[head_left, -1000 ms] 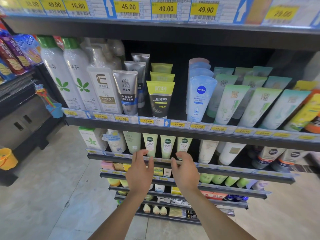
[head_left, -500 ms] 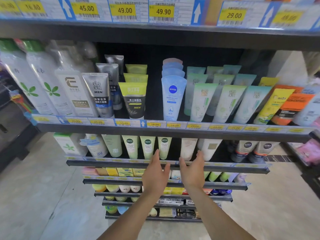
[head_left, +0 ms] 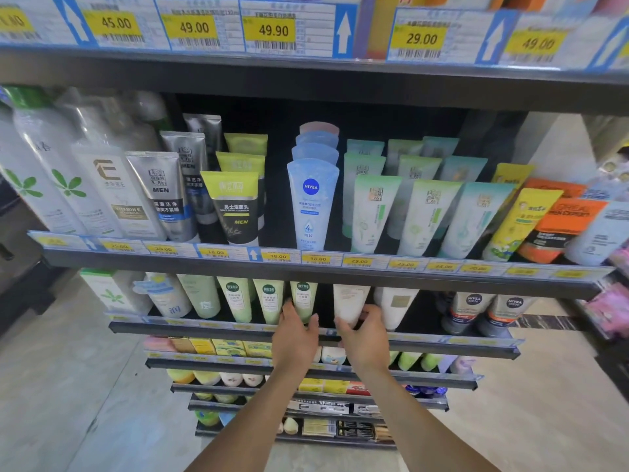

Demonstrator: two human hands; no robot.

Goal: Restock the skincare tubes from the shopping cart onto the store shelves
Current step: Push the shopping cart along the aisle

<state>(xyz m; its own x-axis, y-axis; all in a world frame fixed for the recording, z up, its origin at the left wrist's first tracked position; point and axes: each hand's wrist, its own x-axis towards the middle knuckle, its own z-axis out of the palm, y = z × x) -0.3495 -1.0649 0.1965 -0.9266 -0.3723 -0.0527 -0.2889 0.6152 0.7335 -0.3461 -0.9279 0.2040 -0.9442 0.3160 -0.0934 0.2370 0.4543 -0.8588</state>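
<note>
Both of my hands reach to the lower shelf (head_left: 211,328), where skincare tubes stand in a row. My left hand (head_left: 294,337) has its fingers straight up, and the fingertips touch a pale green tube (head_left: 304,294). My right hand (head_left: 366,338) curls thumb and fingers round the bottom of a white tube (head_left: 350,299) right beside it. Another white tube (head_left: 396,306) stands just to the right. The shopping cart is out of view.
The shelf above (head_left: 442,282) carries grey, lime, blue Nivea (head_left: 311,202) and mint tubes, its rim overhanging my hands. Two dark Nivea Men tubes (head_left: 471,311) stand further right. More shelves step out below, and tiled floor (head_left: 68,386) lies to the left.
The view and both hands have shifted right along the lower shelf. My hands moved in to the tubes, and my right hand has closed round the white tube.
</note>
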